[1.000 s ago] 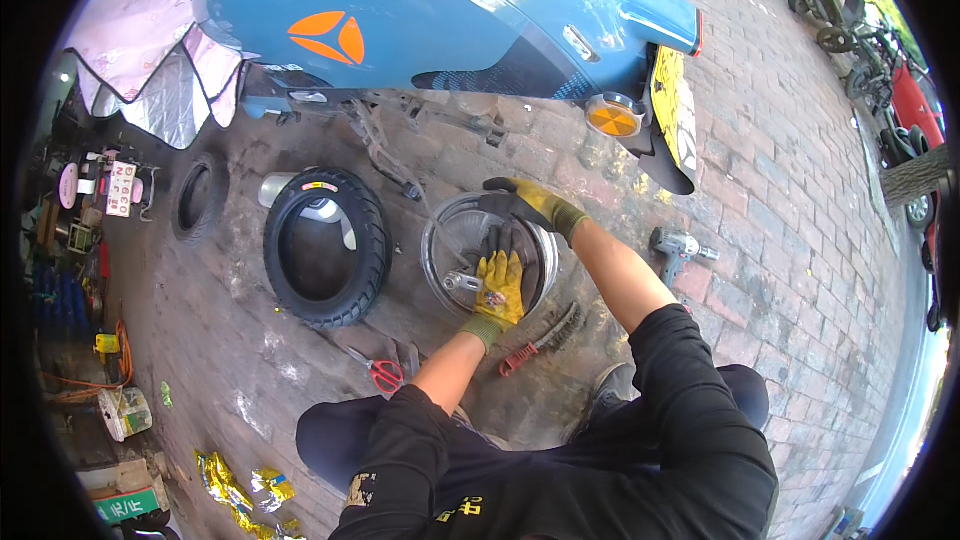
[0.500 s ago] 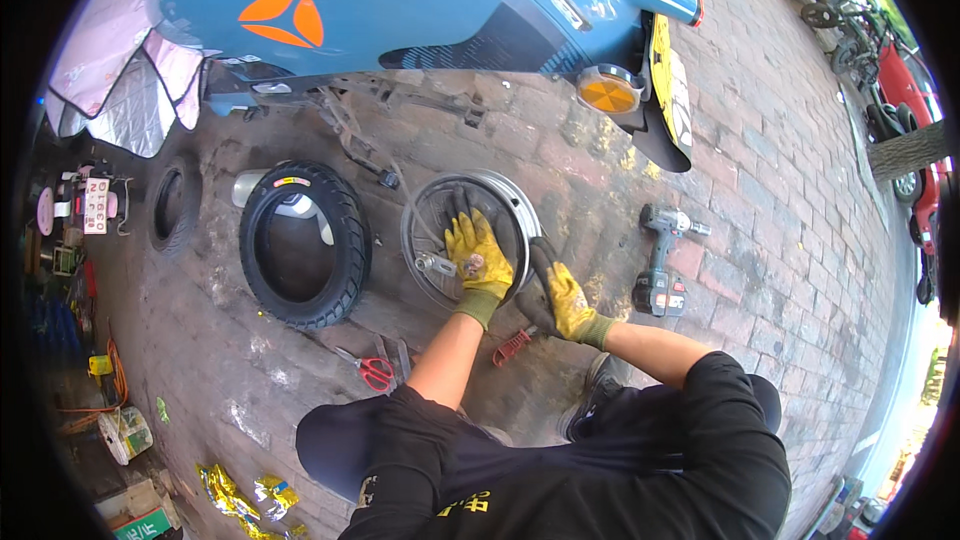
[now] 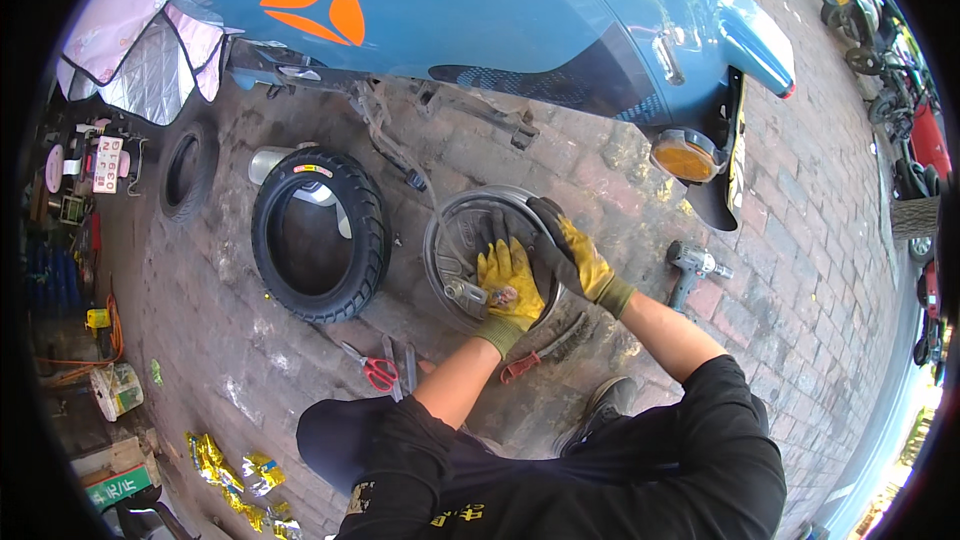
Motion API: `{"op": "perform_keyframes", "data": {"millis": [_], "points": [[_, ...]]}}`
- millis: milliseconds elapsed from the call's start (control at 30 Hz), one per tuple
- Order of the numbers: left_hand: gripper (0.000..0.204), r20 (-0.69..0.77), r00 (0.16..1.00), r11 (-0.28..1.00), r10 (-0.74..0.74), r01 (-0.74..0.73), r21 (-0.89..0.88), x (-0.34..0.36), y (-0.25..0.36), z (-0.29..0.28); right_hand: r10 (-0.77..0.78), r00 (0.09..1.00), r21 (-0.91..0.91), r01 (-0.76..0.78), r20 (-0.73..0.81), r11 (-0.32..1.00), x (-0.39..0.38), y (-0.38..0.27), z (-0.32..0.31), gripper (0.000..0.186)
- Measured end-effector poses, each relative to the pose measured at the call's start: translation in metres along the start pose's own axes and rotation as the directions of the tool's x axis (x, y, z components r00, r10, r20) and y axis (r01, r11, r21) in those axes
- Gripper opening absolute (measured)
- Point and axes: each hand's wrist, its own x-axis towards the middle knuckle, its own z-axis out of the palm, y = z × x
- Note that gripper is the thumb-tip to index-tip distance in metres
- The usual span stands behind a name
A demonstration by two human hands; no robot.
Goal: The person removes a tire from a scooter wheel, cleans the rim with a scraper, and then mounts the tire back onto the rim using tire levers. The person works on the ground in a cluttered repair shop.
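Note:
A bare wheel rim (image 3: 432, 258) with a hub in its centre lies on the brick ground in front of me. My left hand (image 3: 510, 285), in a yellow and dark work glove, rests on the hub with its fingers stretched out over it. Similarly gloved, my right hand (image 3: 582, 258) grips the rim's right edge, with its thumb side over the inside. Just below the rim lies a wire brush with a red handle (image 3: 520, 368), apart from both hands. A black tyre (image 3: 372, 240) lies left of the rim.
Beyond the rim stands a blue scooter body (image 3: 400, 15). A cordless impact wrench (image 3: 690, 265) lies to the right. Red-handled scissors (image 3: 381, 373) lie below the tyre. Another tyre (image 3: 204, 175) sits farther left, and crumpled gold wrappers (image 3: 210, 460) lie at lower left.
My right hand has moved up along the rim's edge, uncovering the brush bristles. My left hand stays on the hub. The view has shifted.

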Motion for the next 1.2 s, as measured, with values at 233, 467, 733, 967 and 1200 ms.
{"op": "perform_keyframes", "data": {"millis": [233, 467, 733, 967, 1200], "points": [[0.085, -0.011, 1.0, 0.994, 0.02, -0.018, 0.104, -0.008, -0.006, 0.015, 0.115, 0.867, 0.06, -0.164, 0.485, 0.985, 0.104, 0.031, -0.016, 0.058], [0.056, -0.291, 0.921, 0.965, 0.26, -0.238, 0.111, 0.0, -0.004, 0.028, 0.311, 0.907, -0.455, -0.159, 0.283, 0.876, 0.223, 0.062, 0.055, 0.059], [0.042, -0.103, 0.675, 0.682, 0.73, -0.729, 0.059, -0.043, -0.105, 0.056, 0.411, 0.891, -0.011, -0.417, 0.194, 0.909, 0.127, 0.061, -0.007, 0.062], [0.05, -0.186, 0.704, 0.723, 0.685, -0.689, 0.054, -0.036, -0.081, 0.044, 0.148, 0.965, 0.078, -0.134, -0.219, 0.988, -0.022, -0.014, 0.023, 0.057], [0.077, -0.162, 0.984, 0.973, -0.072, 0.033, -0.228, 0.004, 0.006, 0.004, 0.082, 0.945, -0.073, -0.11, -0.317, 0.991, -0.067, -0.025, 0.043, 0.06]]}}
